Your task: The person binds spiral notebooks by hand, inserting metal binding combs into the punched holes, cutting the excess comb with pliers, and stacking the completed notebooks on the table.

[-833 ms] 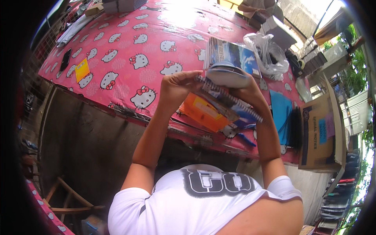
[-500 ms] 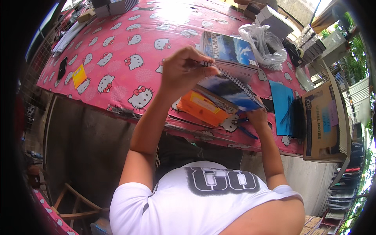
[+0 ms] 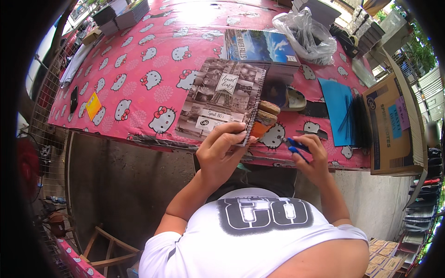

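A spiral-bound notebook (image 3: 194, 102) with a brown-toned photo-collage cover lies tilted near the table's front edge. My left hand (image 3: 220, 150) grips its lower right corner, fingers closed over the black coil. To the right, my right hand (image 3: 315, 155) is closed around blue-handled pliers (image 3: 299, 147), whose small jaws point left toward the notebook and stand apart from it. Behind the notebook rises a stack of spiral notebooks (image 3: 266, 46) with blue landscape covers. An orange piece (image 3: 262, 129) and a brown block-like thing (image 3: 269, 110) show partly beside the coil.
A blue sheet (image 3: 331, 102) with loose black coils (image 3: 357, 123) lies at the right, beside an open cardboard box (image 3: 394, 134). A clear plastic bag (image 3: 308, 34) sits behind. At the left are a yellow card (image 3: 93, 106) and a black phone (image 3: 74, 98). More book stacks (image 3: 118, 18) stand far back.
The notebook has turned over from its blue side to its brown cover and come down lower left. My left hand dropped to its near corner. My right hand moved clear of the coil with the pliers.
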Motion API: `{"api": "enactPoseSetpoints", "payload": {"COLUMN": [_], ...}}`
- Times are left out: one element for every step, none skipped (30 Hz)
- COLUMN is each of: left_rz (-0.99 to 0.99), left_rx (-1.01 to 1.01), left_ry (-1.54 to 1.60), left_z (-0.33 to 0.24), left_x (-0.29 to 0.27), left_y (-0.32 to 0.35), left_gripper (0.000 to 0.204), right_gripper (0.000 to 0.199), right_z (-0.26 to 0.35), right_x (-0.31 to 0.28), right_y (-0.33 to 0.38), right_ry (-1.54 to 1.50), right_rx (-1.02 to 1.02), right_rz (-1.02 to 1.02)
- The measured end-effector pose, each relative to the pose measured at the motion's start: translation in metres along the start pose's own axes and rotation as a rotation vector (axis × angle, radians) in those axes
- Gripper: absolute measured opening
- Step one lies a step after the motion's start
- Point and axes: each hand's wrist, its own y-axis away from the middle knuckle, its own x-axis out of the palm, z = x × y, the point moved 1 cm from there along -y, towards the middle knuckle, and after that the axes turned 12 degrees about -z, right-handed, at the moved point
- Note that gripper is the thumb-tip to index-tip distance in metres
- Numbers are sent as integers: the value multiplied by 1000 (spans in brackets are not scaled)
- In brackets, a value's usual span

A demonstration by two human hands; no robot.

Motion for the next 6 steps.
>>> {"api": "enactPoseSetpoints", "payload": {"left_rz": [7,16,13,10,5,25], "left_rx": [49,101,121,142,163,148], "left_ry": [-5,-12,-27,-42,-55,-52], "left_z": [2,3,3,3,3,2], "left_x": [0,0,1,1,2,2], "left_y": [1,1,1,0,0,0], "left_gripper": [27,27,25,22,21,22], "right_gripper": [45,46,46,46,46,50], "right_z": [25,41,50,58,62,63], "right_x": [-3,-3,1,5,9,13], "right_y": [-7,-14,-19,-23,-26,-26], "right_ry": [-112,-142,-151,-161,-168,-113], "right_rx": [-2,-53,-72,-91,-112,-129], "right_rz": [-38,-27,-36,-45,-53,-59]}}
